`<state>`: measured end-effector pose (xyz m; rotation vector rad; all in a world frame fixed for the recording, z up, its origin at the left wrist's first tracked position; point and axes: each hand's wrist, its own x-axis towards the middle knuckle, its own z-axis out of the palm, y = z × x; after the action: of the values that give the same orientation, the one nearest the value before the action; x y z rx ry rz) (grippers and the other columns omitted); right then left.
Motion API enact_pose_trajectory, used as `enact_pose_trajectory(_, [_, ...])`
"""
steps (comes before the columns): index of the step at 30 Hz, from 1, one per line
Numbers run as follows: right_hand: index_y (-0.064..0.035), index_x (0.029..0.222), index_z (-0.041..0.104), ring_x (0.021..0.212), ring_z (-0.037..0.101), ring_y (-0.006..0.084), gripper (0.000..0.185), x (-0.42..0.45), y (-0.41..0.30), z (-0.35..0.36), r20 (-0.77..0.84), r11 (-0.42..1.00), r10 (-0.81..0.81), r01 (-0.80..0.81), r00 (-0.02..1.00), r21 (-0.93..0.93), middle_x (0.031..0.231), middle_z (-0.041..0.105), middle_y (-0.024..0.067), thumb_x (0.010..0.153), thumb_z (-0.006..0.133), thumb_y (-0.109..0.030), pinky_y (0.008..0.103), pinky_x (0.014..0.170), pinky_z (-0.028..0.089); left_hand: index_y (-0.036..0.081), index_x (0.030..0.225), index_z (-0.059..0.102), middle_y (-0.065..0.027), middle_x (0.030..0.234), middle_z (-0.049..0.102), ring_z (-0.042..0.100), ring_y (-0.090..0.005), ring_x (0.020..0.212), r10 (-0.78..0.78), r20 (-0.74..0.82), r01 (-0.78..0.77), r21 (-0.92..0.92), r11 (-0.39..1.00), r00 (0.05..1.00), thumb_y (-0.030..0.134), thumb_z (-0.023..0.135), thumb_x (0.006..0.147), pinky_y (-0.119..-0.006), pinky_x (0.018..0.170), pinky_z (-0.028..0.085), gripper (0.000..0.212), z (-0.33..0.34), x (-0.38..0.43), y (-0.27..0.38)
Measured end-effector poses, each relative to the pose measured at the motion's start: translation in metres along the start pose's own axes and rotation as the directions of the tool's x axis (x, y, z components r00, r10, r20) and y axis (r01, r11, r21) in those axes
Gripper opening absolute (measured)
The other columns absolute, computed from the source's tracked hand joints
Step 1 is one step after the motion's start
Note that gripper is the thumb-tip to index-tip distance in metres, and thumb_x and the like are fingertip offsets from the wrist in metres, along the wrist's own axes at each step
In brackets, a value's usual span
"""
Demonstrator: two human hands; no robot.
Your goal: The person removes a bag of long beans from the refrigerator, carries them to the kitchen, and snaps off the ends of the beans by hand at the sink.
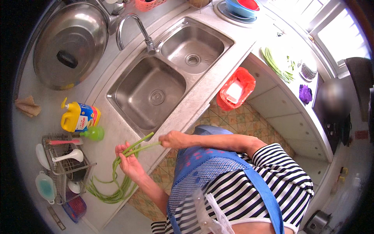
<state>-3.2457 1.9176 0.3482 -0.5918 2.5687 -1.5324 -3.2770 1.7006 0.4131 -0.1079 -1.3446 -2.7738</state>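
Note:
Long green beans [117, 194] hang in a loose bunch from my left hand [130, 163] and rest on the counter [102, 159] left of the sink. The fingers of that hand are closed around several stalks, whose ends point up to the right. At the counter's front edge, my right hand [172, 139] pinches the tip of one bean, which looks slightly blurred. Part of the bunch behind my left hand is hidden.
A double steel sink [152, 93] with a faucet [150, 45] lies ahead. A yellow detergent bottle [70, 120], a green bottle [95, 133] and a wire dish rack [58, 181] stand left. A red-lined bin [222, 101] is below the counter. More beans [274, 65] lie at right.

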Motion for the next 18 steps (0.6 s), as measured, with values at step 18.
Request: enact_pose_trajectory(18, [-0.0085,0.115,0.054,0.092,0.059,0.0289,0.033,-0.192,0.199,-0.186,-0.737,0.455,0.476,-0.852,0.48,-0.26,0.094,0.06,0.0135,0.085,0.055,-0.023,0.0349,0.077,0.046,-0.008,0.124,0.038,-0.013,0.118,0.05,0.047,-0.0211,0.114,-0.041,-0.017,0.033,-0.341,0.939,0.999,0.009,0.043,0.092,-0.041,0.109,0.029,0.036,-0.005,0.019,-0.006])
